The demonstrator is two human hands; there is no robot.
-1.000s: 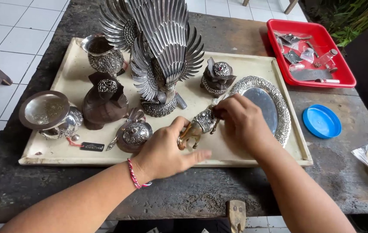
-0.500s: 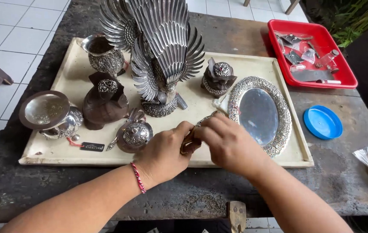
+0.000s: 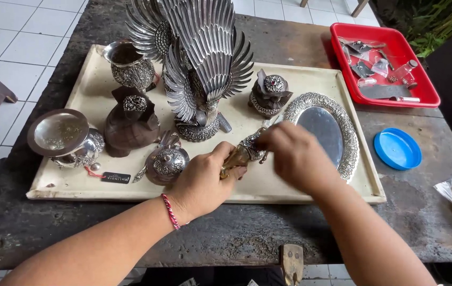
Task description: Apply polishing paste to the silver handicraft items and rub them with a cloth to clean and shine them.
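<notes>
1. I see a round silver bowl [image 3: 65, 139] at the left edge of the cream tray [image 3: 284, 188], with a dark carved pot [image 3: 130, 123] beside it.
2. My left hand [image 3: 202, 182] is closed around the small ornate metal piece [image 3: 243, 153], near the tray's front edge.
3. My right hand [image 3: 296, 156] pinches the piece's upper end.
4. Oval silver mirror tray [image 3: 322, 131] sits at the tray's right edge.
5. Blue lid [image 3: 397, 149] and red bin [image 3: 385, 63] sit on the table's right side.

light: soft, even daylight, fairly bright
shadows: faint, short, under the silver bird statue [image 3: 199, 63]
glare: sheen on the oval silver tray [image 3: 324, 130]
blur: right hand [image 3: 297, 156] slightly smeared
edges: mild wide-angle bend
focus: centre sharp
</notes>
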